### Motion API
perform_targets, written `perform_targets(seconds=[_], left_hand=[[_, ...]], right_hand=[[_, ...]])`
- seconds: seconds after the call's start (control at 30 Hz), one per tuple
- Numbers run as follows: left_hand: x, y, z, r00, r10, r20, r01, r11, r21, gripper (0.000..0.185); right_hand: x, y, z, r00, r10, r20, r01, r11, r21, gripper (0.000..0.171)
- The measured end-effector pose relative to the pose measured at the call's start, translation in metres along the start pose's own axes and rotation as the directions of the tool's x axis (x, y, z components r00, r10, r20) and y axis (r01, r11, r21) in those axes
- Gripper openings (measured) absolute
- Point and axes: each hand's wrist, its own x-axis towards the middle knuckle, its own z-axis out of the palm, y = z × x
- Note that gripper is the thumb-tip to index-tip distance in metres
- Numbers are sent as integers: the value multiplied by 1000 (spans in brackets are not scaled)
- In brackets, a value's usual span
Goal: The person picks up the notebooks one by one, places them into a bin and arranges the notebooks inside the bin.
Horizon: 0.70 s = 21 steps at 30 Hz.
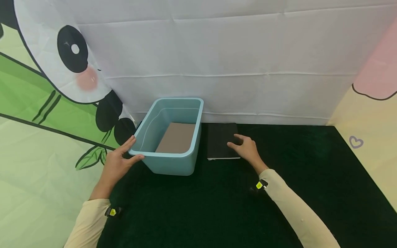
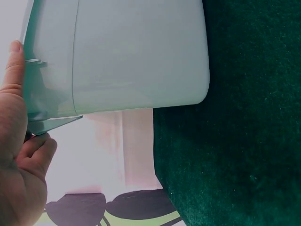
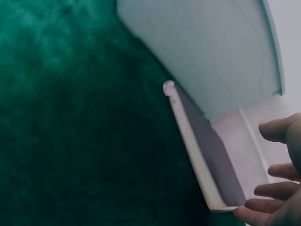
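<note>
A light blue plastic bin (image 1: pixel 169 164) stands on the dark green cloth, left of centre. My left hand (image 1: pixel 115 166) grips its near left corner, thumb at the front rim and fingers along the left side. In the left wrist view, the fingers (image 2: pixel 40 153) curl below the rim. Flat inside the bin lies a grey-brown rectangular item (image 1: pixel 177 137). Just right of the bin rests a black book (image 1: pixel 221 140), its pale page edges facing me. Over its right side hovers my right hand (image 1: pixel 248 150), thumb and fingers spread apart, holding nothing.
Dark green cloth (image 1: pixel 186 213) covers the table. A white fabric backdrop (image 1: pixel 232 62) rises close behind the bin and book. Printed fabric panels stand on both sides, the left one with a cartoon panda (image 1: pixel 72 48).
</note>
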Motion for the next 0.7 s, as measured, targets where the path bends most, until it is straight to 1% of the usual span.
perform_targets(seconds=[0.1,0.23,0.33,0.43,0.5,0.63,0.7], left_hand=[[0,0,0,1000,2,0,-2,1000,0,78],[0,1,0,1000,-3,5,3,1000,-2,78],[-1,1,-1,1000,-12,11,12,1000,-8,78],[-1,1,-1,1000,-11,12,11,1000,-10,79],[-1,1,-1,1000,-8,10,8,1000,-9,78],[0,0,0,1000,-6,11,7,1000,-7,78],[0,0,0,1000,-8,14,8,1000,-9,78]], right_hand=[[-1,6,5,1000,9,-13,-10,999,-45,71],[-3,8,9,999,38,2,-38,995,-90,81],[-3,8,12,998,63,18,-61,993,-105,85],[-3,8,14,995,96,28,-92,989,-117,87],[-2,8,16,993,109,34,-103,984,-145,88],[-1,6,19,994,111,25,-104,974,-201,88],[-1,4,21,994,107,16,-102,973,-209,86]])
